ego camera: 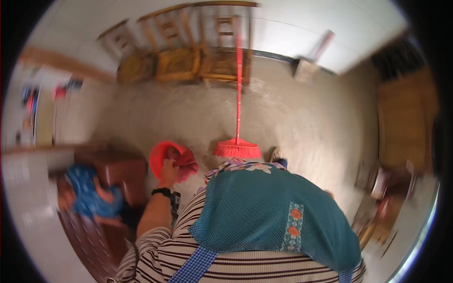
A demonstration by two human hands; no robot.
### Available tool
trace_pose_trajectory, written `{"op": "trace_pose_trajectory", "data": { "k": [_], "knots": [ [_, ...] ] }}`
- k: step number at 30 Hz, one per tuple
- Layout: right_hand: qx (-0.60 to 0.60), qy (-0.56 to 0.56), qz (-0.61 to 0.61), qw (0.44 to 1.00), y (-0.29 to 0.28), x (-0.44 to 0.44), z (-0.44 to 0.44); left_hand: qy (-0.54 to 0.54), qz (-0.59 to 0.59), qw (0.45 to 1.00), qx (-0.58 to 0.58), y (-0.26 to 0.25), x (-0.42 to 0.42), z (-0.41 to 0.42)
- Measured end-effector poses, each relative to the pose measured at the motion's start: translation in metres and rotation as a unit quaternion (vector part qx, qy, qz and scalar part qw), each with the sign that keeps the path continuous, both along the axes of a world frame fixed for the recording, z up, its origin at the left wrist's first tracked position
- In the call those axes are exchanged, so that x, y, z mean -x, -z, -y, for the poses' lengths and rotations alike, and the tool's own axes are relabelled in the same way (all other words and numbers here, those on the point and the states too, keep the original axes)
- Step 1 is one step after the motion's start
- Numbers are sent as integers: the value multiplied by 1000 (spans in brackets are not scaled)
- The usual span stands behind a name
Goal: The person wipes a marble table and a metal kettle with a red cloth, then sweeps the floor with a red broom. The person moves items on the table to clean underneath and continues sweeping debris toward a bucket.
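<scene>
My left hand point(170, 171) is at the near rim of a red plastic bucket point(155, 159), its fingers over the opening. A dark pink cloth point(187, 166) hangs over the bucket's right side, touching or close to my fingers; blur hides whether they grip cloth or rim. My right hand is out of view, behind the teal apron point(254, 212) or below it. Before me a red broom point(238, 148) has its bristles towards me, and its long handle reaches up towards the wooden chairs.
Three wooden chairs point(178, 65) line the far wall. A long-handled dustpan point(306, 69) stands to their right. At left is a brown sofa point(124, 173) with a blue plastic bag point(85, 191). A wooden cabinet point(403, 120) stands at right. One shoe point(276, 154) shows beyond the apron.
</scene>
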State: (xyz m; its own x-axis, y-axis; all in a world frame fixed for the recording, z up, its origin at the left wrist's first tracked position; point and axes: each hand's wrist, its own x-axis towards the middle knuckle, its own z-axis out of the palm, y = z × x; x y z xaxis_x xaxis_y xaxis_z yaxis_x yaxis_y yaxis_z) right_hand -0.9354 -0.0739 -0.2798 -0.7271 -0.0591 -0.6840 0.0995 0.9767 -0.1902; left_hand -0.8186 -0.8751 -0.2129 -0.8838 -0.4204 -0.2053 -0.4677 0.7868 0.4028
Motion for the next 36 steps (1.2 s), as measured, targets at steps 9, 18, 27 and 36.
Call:
{"op": "trace_pose_trajectory", "data": {
  "k": [9,18,27,36],
  "knots": [
    [21,-181,-82,980,-10,320,59,-421,53,904,43,-60,-113,-123],
    [155,-256,-4,954,-20,379,299,-623,-143,764,-90,-25,-138,-74],
    [39,-416,-30,908,-30,396,460,-640,-277,691,-193,66,-98,24],
    [-36,-686,-112,718,93,482,609,-402,308,862,-29,48,-152,-232]
  ]
}}
